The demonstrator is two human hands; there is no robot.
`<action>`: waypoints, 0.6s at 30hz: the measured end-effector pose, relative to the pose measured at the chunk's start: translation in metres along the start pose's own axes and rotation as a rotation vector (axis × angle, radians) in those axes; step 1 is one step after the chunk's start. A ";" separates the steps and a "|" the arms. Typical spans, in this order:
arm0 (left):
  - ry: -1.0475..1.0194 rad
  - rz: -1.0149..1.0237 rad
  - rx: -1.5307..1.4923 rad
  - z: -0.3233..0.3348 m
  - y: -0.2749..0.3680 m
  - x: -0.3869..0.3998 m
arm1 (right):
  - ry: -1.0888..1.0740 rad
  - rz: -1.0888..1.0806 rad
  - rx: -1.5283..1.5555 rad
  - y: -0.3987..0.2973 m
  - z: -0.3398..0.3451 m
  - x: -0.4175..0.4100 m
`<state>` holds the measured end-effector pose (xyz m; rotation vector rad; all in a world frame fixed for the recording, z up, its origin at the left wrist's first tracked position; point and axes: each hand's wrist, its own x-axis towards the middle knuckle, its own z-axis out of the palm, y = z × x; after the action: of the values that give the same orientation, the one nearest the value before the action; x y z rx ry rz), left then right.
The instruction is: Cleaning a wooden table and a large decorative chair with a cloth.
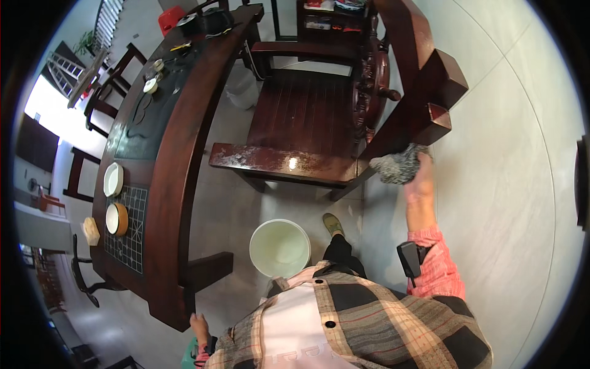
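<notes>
My right hand [420, 177] is closed on a grey cloth [397, 165], which touches the lower back frame of a large dark-red wooden armchair [299, 110]. Worn, whitish patches mark the chair's near armrest [281, 162]. My left hand [199, 326] is low at the left, beside the near end of the long wooden table [171, 203]; whether it holds anything cannot be made out. Part of a green object [190, 354] shows just below it. A white bucket [280, 248] stands on the floor in front of me.
On the table are a white dish [113, 179], a tan-sided bowl [116, 219], a gridded mat [133, 244] and small tea cups [150, 86]. A wooden stretcher [209, 270] juts from the table's base towards the bucket. A clear bin [242, 87] stands beyond the chair seat.
</notes>
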<state>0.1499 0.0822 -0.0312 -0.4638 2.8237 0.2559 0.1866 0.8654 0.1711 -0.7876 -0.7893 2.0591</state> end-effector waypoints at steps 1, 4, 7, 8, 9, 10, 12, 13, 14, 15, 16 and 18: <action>-0.138 -0.001 0.080 0.017 -0.040 -0.012 | -0.051 -0.117 -0.110 -0.009 0.018 -0.017; -0.317 0.010 0.111 0.075 -0.081 -0.050 | -0.120 -0.424 -0.584 -0.004 0.057 -0.038; -0.372 0.026 -0.002 0.095 -0.095 -0.078 | 0.068 -0.573 -1.112 0.014 0.078 -0.031; -0.379 0.027 -0.051 0.095 -0.077 -0.079 | 0.240 -0.650 -1.234 0.018 0.087 -0.031; -0.380 0.037 -0.121 0.091 -0.054 -0.079 | 0.427 -0.735 -1.346 0.017 0.094 -0.030; -0.380 0.057 -0.198 0.080 -0.021 -0.077 | 0.542 -0.814 -1.336 0.017 0.075 -0.010; -0.329 0.007 -0.522 0.058 0.007 -0.084 | 0.657 -0.724 -1.208 0.022 0.070 0.011; -0.316 -0.018 -0.532 0.052 0.007 -0.085 | 0.674 -0.608 -1.195 0.023 0.073 0.013; -0.305 -0.049 -0.615 0.046 0.009 -0.087 | 0.667 -0.620 -1.236 0.024 0.069 0.019; -0.295 -0.075 -0.699 0.043 0.008 -0.091 | 0.663 -0.636 -1.276 0.023 0.065 0.021; -0.278 -0.099 -0.709 0.044 -0.002 -0.098 | 0.531 -0.649 -1.184 0.025 0.069 0.014; -0.281 -0.135 -0.665 0.049 -0.015 -0.106 | 0.487 -0.670 -1.240 0.024 0.070 0.012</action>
<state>0.2637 0.1090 -0.0492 -0.6806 2.3637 1.1447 0.1177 0.8449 0.1934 -1.3291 -1.7323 0.5804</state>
